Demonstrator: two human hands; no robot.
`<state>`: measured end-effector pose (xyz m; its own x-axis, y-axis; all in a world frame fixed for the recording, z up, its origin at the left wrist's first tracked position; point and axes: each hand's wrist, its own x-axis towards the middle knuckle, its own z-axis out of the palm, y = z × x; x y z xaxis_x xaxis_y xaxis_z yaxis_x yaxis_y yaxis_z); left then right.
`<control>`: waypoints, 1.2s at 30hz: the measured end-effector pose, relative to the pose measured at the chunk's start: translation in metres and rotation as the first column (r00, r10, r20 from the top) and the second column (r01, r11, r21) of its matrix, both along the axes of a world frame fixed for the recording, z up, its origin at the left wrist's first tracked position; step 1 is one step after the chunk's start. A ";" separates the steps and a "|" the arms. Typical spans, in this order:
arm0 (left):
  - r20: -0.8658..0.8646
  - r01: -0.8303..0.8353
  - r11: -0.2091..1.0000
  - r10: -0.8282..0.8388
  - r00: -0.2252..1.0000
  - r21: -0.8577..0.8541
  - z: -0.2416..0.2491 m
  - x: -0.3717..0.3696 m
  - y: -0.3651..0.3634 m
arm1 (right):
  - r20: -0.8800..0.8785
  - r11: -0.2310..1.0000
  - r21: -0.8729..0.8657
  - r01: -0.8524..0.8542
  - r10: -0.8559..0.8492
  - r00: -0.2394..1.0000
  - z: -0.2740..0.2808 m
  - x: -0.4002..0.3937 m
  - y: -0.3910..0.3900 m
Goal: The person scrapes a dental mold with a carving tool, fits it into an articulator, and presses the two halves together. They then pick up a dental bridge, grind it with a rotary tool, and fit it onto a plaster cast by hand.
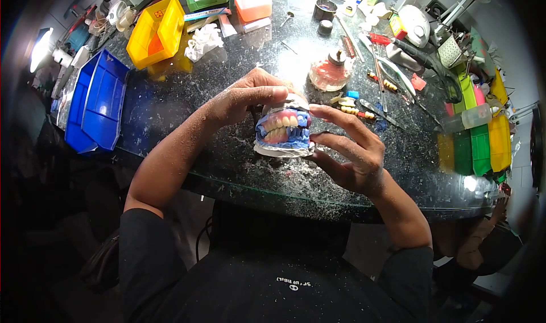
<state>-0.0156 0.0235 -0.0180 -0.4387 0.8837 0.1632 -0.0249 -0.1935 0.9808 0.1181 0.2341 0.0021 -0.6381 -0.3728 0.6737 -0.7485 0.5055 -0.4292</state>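
Note:
A dental model [284, 131] with white plaster at top and bottom, blue material and pinkish gums with teeth is held over the dark worktop. My left hand [256, 95] grips its top, the thumb lying along the upper plaster and the other fingers largely hidden behind. On the other side, the fingertips of my right hand [350, 146] press against the model's right edge, with the fingers bent around it. The upper and lower teeth face me and appear to meet. White powder [284, 181] is scattered on the worktop beneath and in front.
Blue bins [96, 104] and a yellow bin [156, 33] stand left. Behind the model are a glass burner [331, 73] and a black jar [325, 10]. Tooth strips [355, 111], tools and a red-handled torch [392, 40] lie right. Another person's arm [478, 243] shows at lower right.

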 end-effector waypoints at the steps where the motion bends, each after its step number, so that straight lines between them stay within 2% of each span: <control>1: -0.005 0.001 1.000 -0.001 1.000 -0.009 -0.001 0.000 0.000 | -0.002 1.000 0.001 0.000 0.000 1.000 0.000 0.000 0.000; 6: -0.046 0.013 0.999 -0.015 0.999 -0.045 -0.005 -0.005 -0.003 | 0.001 1.000 0.009 0.001 -0.001 1.000 0.001 0.001 0.000; 9: -0.129 0.024 0.999 -0.030 0.991 -0.049 -0.005 -0.009 -0.005 | 0.008 1.000 0.014 -0.002 0.002 1.000 0.002 0.001 0.000; 12: -0.164 0.015 0.999 -0.009 0.986 0.033 0.002 -0.004 0.000 | -0.007 0.999 0.031 -0.007 0.007 1.000 0.003 0.001 -0.001; 18: -0.241 -0.009 0.998 -0.007 0.971 -0.067 0.013 -0.003 -0.001 | -0.054 0.998 0.063 -0.018 0.022 0.998 0.003 0.001 -0.003; 36: -0.336 0.072 0.995 -0.093 0.937 -0.074 0.011 -0.010 -0.003 | -0.106 0.994 0.110 -0.018 0.030 0.994 -0.001 0.000 -0.007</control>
<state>-0.0258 0.0204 -0.0072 -0.2916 0.9273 0.2348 0.2971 -0.1455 0.9437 0.1177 0.2275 0.0014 -0.5539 -0.4622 0.6925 -0.7999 0.5261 -0.2887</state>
